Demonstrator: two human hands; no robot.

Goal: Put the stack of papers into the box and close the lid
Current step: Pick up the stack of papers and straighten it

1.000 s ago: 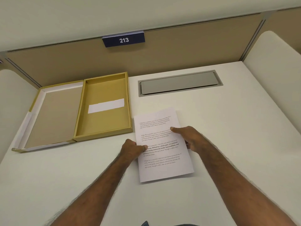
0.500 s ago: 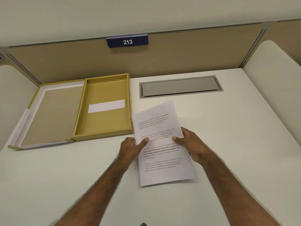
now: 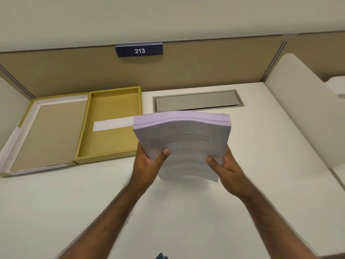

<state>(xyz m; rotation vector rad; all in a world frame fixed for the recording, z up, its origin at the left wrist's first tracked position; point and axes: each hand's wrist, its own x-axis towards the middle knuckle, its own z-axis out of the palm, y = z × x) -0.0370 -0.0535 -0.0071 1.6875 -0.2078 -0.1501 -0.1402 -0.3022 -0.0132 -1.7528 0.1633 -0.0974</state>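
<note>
A thick stack of printed papers hangs in the air above the white desk, tilted so its far edge rises toward me. My left hand grips its left side, thumb on top. My right hand grips its right side the same way. The yellow box lies open on the desk to the left of the stack, with a white strip on its floor. Its lid is folded flat to the left, the grey-brown inside facing up.
A grey metal cable hatch is set into the desk behind the stack. A tan partition with a sign "213" bounds the back. White curved side panels stand at the right and left edges.
The stack lay flat on the desk with both hands at its sides. Now both hands hold it lifted off the desk, tipped up and shifted slightly toward the back.
</note>
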